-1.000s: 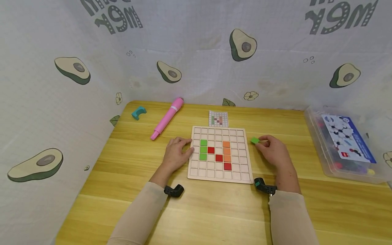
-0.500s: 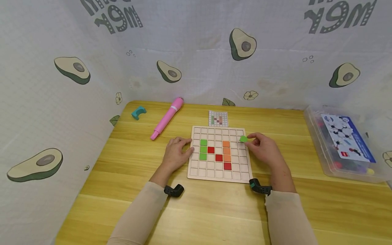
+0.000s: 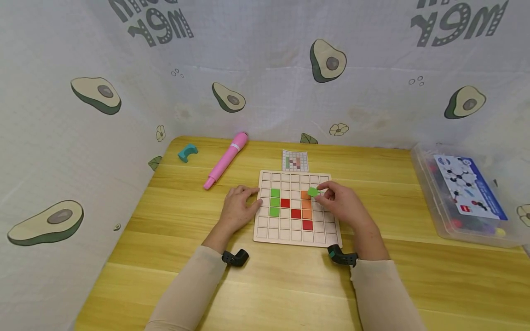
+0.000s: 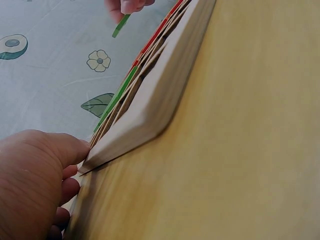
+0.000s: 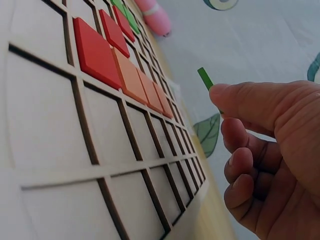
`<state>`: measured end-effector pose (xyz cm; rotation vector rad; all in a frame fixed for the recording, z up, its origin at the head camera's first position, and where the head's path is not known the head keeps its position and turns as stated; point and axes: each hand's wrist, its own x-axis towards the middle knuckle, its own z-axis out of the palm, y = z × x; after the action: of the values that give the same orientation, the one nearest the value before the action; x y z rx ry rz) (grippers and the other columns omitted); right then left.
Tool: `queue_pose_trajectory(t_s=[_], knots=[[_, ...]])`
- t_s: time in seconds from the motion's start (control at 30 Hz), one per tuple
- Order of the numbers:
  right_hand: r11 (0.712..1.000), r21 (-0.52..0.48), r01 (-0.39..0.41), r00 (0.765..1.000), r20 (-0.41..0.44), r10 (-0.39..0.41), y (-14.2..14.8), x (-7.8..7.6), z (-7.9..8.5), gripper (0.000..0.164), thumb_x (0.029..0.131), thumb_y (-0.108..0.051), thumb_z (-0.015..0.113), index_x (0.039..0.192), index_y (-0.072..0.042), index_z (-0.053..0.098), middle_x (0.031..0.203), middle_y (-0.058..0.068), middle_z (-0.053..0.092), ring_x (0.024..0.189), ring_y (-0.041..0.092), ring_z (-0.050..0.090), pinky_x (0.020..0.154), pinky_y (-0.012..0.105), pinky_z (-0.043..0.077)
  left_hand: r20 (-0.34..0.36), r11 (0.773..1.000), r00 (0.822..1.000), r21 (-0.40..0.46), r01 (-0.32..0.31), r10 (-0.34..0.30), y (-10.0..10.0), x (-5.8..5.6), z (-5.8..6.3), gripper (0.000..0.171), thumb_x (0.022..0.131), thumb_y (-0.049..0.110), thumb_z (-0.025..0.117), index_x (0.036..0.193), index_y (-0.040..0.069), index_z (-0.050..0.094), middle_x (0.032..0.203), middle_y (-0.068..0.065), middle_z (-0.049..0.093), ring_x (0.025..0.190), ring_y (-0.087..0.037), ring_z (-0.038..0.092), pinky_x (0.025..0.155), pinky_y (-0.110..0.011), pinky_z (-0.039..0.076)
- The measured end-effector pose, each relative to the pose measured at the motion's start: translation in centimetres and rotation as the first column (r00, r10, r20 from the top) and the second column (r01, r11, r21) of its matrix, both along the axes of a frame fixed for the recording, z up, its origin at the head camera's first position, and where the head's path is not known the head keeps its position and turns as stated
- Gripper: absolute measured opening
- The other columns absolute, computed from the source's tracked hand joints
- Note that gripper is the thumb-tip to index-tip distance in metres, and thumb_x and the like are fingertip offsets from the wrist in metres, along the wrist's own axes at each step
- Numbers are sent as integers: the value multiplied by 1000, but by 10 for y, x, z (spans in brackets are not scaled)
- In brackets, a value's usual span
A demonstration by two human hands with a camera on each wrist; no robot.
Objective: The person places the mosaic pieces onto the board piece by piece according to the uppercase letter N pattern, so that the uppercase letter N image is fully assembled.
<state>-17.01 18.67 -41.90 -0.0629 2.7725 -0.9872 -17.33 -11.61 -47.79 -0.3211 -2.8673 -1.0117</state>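
A wooden grid board point(image 3: 290, 242) lies on the table between my hands. Set in its cells are several green tiles point(image 3: 275, 202) in a column, several orange tiles point(image 3: 307, 204) in another, and several red tiles point(image 3: 296, 213) on a diagonal. Between thumb and index finger, my right hand point(image 3: 342, 201) pinches a loose green tile point(image 3: 312, 192), held tilted above the board beside the top orange tile. In the right wrist view this green tile point(image 5: 204, 77) shows edge-on. My left hand point(image 3: 238, 207) rests at the board's left edge, thumb and fingertips against its side.
A small printed pattern card point(image 3: 295, 161) lies just behind the board. Farther left are a pink pen-shaped stick point(image 3: 225, 161) and a teal arch block point(image 3: 188, 152). On the right stands a clear plastic box point(image 3: 439, 216) with a molecule-picture label. A printed cloth point(image 3: 265, 92) hangs behind.
My right hand has carried the green tile leftward, from beside the board's right edge to over the orange column. My left hand stays at the left edge.
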Motion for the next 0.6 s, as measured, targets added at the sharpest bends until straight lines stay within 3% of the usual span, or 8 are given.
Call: queue_pose_trajectory(t_s=[0.6], knots=[[980, -50, -192, 981, -22, 192, -36, 7, -7, 23, 96, -25, 70, 116, -14, 66, 83, 2, 59, 70, 17, 52, 65, 29, 44, 6, 1000, 1000, 8, 5, -5, 0, 0, 2, 43, 96, 35, 68, 135, 15, 68, 124, -7, 66, 112, -26, 54, 100, -43, 42]])
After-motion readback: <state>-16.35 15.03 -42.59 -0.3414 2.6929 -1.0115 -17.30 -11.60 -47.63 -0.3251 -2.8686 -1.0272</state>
